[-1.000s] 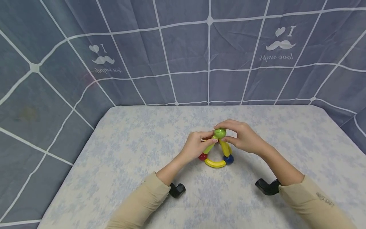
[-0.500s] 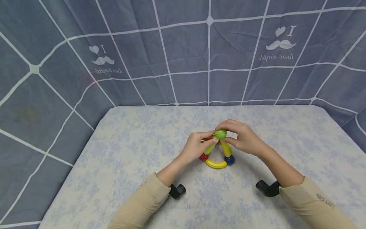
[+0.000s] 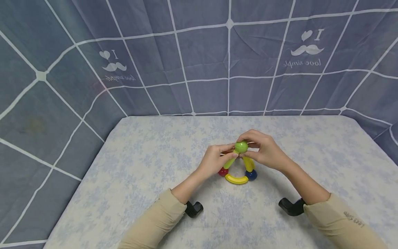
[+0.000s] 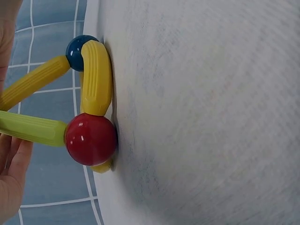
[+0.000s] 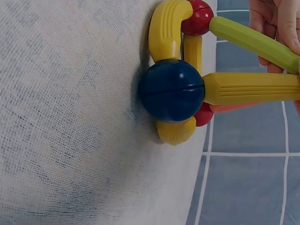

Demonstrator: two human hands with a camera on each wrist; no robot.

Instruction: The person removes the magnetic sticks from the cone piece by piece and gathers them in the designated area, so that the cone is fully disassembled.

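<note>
A pyramid of toy rods and balls stands on the table, topped by a green ball (image 3: pixel 241 146). My right hand (image 3: pixel 265 150) grips this ball, index finger at its top and thumb low by the rod ends. From the other side my left hand (image 3: pixel 212 160) pinches the upper end of a light green rod (image 4: pixel 33 127), which runs down to a red ball (image 4: pixel 91 139). A straight yellow rod (image 5: pixel 253 88) slopes down to a blue ball (image 5: pixel 172 90). Curved yellow pieces (image 3: pixel 236 179) link the bottom balls. An orange rod (image 5: pixel 234 107) shows partly behind.
A pale floral cloth covers the table (image 3: pixel 140 166). Black curved mounts (image 3: pixel 194 209) show beneath both forearms. Behind and to the left hangs a blue-grey curtain (image 3: pixel 205 52) with white lines.
My right thumb has slipped slightly lower beneath the green ball, and the fingers have turned a little around it. The left hand keeps its pinch. The whole head view has shifted slightly.
</note>
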